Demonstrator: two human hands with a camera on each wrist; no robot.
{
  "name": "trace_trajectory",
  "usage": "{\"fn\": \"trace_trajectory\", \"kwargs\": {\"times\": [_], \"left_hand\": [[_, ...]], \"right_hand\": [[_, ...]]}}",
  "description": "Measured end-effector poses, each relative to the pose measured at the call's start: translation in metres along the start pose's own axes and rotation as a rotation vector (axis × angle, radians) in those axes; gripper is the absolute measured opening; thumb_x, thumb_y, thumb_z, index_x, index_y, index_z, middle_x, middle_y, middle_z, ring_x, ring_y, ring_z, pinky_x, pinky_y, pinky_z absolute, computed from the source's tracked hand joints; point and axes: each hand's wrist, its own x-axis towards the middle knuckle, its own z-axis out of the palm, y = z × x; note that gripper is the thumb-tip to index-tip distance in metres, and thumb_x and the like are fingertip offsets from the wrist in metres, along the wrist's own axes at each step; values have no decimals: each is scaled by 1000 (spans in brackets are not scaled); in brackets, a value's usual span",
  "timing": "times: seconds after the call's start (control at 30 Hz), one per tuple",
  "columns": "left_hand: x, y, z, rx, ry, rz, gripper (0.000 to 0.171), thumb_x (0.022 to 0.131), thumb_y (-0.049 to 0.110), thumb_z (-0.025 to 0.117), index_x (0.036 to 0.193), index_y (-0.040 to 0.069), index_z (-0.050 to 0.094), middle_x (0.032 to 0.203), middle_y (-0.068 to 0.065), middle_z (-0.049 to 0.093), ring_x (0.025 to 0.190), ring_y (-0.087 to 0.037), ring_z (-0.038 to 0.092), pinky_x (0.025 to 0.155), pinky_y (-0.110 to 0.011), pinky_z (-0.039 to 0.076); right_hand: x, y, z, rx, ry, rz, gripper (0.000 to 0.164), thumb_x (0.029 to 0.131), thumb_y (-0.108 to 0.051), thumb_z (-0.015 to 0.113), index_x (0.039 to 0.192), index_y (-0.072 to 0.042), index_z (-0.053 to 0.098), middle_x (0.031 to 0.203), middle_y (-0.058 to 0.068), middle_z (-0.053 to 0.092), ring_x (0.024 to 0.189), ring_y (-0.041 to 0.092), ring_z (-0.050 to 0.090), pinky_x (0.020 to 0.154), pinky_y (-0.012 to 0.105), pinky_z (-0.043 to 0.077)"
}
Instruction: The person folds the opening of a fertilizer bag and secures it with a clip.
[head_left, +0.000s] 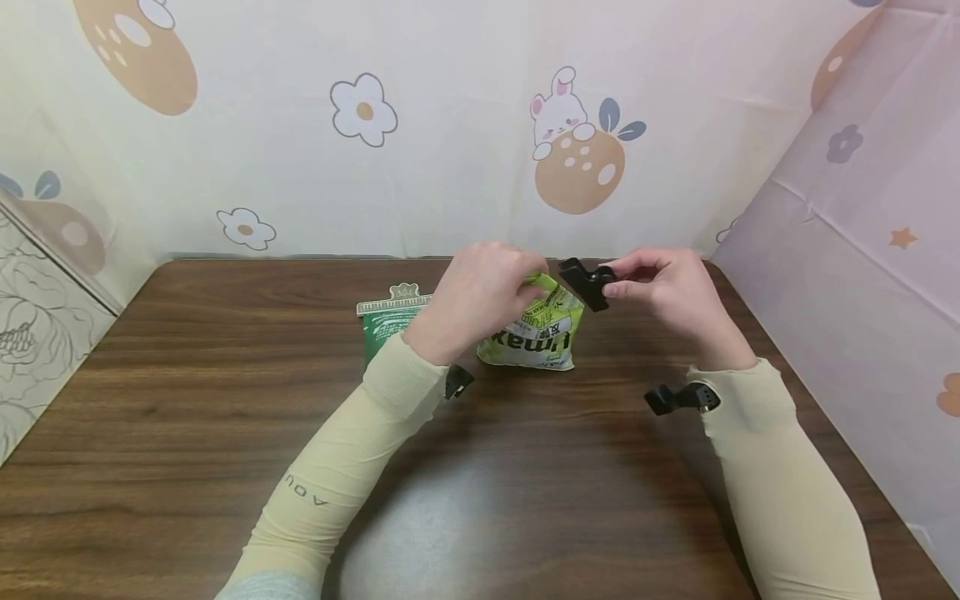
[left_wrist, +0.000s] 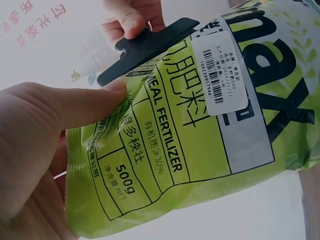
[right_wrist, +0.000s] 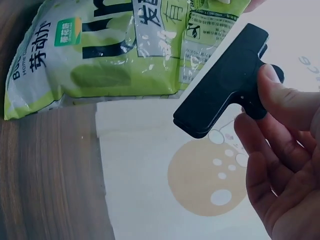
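A green and white fertilizer bag (head_left: 528, 342) with black lettering stands near the back of the table. At its top edge my left hand (head_left: 483, 292) pinches the bag between thumb and fingers; in the left wrist view the thumb (left_wrist: 95, 102) lies flat against the plastic. Between the thumb and fingers of my right hand (head_left: 667, 287) is a black plastic bag clip (right_wrist: 220, 82), held by its handles. The clip's long bar slants beside the bag's upper right corner in the head view, and overlaps the bag's edge in the left wrist view.
Left of the fertilizer bag is a dark green packet (head_left: 382, 329) with a pale decorated clip (head_left: 393, 304) across its top, partly behind my left wrist. The brown wooden table (head_left: 187, 417) meets a patterned curtain (head_left: 450, 183) at the back and right.
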Motion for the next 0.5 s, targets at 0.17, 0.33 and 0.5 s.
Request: {"fn": "trace_trajectory", "kwargs": {"times": [0.17, 0.33, 0.5], "left_hand": [[0, 0, 0, -6, -12, -5, 16, 91, 26, 76, 104, 17, 76, 85, 7, 71, 66, -9, 56, 61, -25, 45], [1, 0, 0, -18, -13, -7, 18, 91, 26, 76, 107, 17, 74, 94, 5, 74, 69, -8, 58, 63, -25, 46], [0, 0, 0, -33, -10, -14, 22, 91, 25, 76, 111, 15, 72, 97, 4, 73, 70, -9, 59, 64, -25, 47]], "right_hand": [[0, -1, 2, -5, -16, -25, 20, 79, -10, 86, 97, -7, 79, 92, -1, 75, 76, 9, 69, 67, 19, 51], [-1, -3, 4, -10, -15, -42, 19, 79, -10, 86, 96, -7, 79, 93, 2, 75, 75, 8, 70, 67, 19, 51], [-2, -7, 6, -14, 2, -48, 19, 79, -12, 86, 96, -9, 79, 95, 1, 75, 75, 7, 71, 66, 18, 51]]}}
